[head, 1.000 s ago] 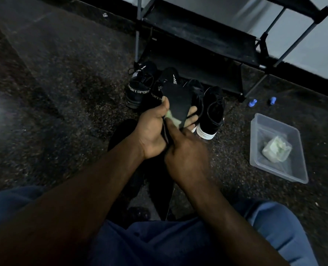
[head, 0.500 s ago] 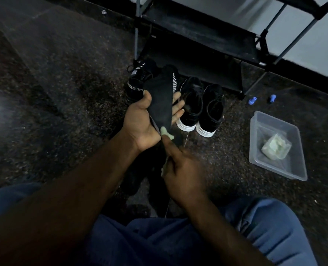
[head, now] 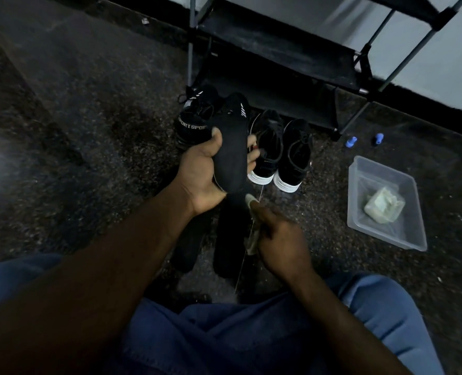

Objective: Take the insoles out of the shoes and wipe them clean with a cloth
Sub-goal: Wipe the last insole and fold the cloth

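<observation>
I see left hand (head: 200,171) fingers curled round insole (head: 231,150), held above floor, before shoes (head: 278,152). Right hand (head: 281,239) pinching cloth (head: 251,240) at insole's near end. My worry: hard wipe buckles the thin insole, and it slips free.

A dark speckled stone floor (head: 89,131) is spreading out on every side, and a pale sheen of light is glancing off it far to the left of the left hand (head: 200,171). Beyond that hand, a black shoe rack (head: 278,58) with thin metal poles is standing against a pale wall (head: 446,66). A dark skirting band (head: 446,115) is running along the wall's foot, well beyond the right hand (head: 281,239). Dim light is filling the room.
</observation>
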Demonstrator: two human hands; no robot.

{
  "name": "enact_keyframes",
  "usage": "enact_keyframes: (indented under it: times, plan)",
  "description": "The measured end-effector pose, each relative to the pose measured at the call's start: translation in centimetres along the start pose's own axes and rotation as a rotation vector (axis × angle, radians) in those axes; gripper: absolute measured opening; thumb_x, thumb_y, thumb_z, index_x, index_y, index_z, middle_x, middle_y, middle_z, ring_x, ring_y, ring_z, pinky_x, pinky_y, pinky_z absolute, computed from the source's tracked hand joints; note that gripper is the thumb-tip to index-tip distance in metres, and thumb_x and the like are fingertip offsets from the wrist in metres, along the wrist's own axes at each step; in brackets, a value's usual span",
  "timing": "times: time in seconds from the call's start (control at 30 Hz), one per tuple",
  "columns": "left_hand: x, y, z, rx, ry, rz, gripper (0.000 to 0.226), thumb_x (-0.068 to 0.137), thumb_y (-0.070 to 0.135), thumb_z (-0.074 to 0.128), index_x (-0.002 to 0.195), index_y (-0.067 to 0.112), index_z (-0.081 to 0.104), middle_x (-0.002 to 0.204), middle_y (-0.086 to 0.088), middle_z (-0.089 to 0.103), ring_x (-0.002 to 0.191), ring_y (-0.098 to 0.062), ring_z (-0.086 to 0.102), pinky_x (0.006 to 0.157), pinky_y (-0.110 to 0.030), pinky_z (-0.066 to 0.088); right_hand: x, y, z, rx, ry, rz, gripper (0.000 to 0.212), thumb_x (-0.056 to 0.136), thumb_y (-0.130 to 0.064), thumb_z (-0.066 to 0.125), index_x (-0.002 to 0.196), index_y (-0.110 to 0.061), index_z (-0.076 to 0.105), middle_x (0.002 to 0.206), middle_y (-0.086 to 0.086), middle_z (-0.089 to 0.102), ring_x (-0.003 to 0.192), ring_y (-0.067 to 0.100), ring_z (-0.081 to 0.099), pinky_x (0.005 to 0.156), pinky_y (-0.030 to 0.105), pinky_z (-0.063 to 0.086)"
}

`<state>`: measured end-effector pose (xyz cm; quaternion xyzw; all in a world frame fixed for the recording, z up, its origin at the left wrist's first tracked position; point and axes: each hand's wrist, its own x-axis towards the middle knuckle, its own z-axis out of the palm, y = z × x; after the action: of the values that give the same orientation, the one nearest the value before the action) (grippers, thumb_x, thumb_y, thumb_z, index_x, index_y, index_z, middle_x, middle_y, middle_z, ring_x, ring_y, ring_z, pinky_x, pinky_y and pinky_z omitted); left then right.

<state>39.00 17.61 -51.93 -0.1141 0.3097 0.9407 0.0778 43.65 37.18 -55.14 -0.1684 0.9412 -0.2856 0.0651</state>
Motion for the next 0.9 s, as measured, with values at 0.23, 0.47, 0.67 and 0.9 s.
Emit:
enact_keyframes:
  times: [0.23,0.47,0.67,0.9]
  plan:
    - [0.3,-5.2,-1.6,0.413,0.267,-0.037,0.027,0.105,0.016,0.056,0.129,0.007,0.067,0.119,-0.012,0.075,0.104,-0.026,0.071,0.096,-0.04,0.056,0.5,3.4,-2.4,0.926,0.112,0.533,0.045,0.102,0.006,0.048,0.138,-0.019,0.059,0.129,0.009,0.068,0.105,0.016,0.069,0.086,0.022,0.057]
    - [0.3,-11.8,-1.5,0.861,0.211,-0.14,0.041,0.091,-0.005,0.068,0.12,0.023,0.067,0.11,0.003,0.076,0.103,-0.015,0.071,0.087,-0.028,0.057,1.2,6.7,-5.2,1.12,0.277,0.625,0.034,0.1,0.004,0.049,0.123,-0.011,0.069,0.095,0.006,0.075,0.079,0.017,0.069,0.064,0.024,0.059]
    - [0.7,-15.8,-2.8,1.057,0.24,-0.243,0.056,0.07,0.013,0.078,0.123,0.025,0.064,0.111,0.0,0.076,0.105,-0.021,0.071,0.1,-0.046,0.057,1.6,7.8,-5.1,1.261,0.277,0.649,0.036,0.098,0.003,0.047,0.126,-0.006,0.068,0.102,0.013,0.075,0.08,0.02,0.07,0.076,0.035,0.057]
    - [1.3,-15.1,-2.6,1.693,0.311,-0.12,0.062,0.087,0.043,0.075,0.139,0.02,0.051,0.13,-0.013,0.067,0.116,-0.036,0.065,0.094,-0.036,0.052,2.2,7.6,-4.6,1.391,0.063,0.61,0.031,0.097,-0.011,0.051,0.121,-0.013,0.07,0.105,0.008,0.076,0.085,0.021,0.072,0.08,0.038,0.059]
